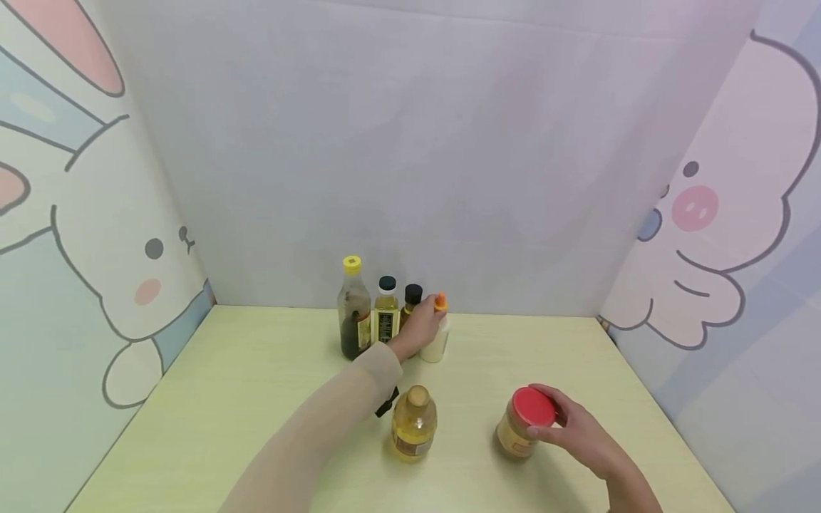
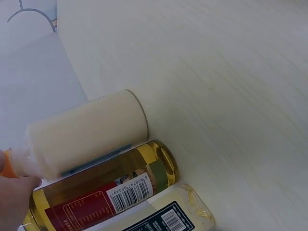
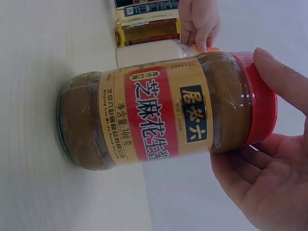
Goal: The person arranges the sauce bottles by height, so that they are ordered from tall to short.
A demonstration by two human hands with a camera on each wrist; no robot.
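Note:
At the right end of a row of bottles, my left hand (image 1: 420, 328) pinches the neck of a white squeeze bottle (image 1: 435, 348) just under its orange cap (image 1: 440, 302). The bottle stands upright on the table, beside an amber oil bottle (image 2: 101, 195) in the left wrist view. Nearer and to the right, my right hand (image 1: 580, 431) grips a sesame peanut butter jar (image 3: 159, 110) around its red lid (image 1: 534, 407). Thumb and fingers lie on opposite sides of that lid. Whether the jar's base touches the table is hard to tell.
A soy sauce bottle (image 1: 355, 324) with a yellow cap and a dark-capped oil bottle (image 1: 387, 317) stand left of my left hand. A squat oil bottle (image 1: 414, 431) is in front, close to my left forearm. A pale curtain wall (image 1: 410, 157) backs the table (image 1: 256, 377).

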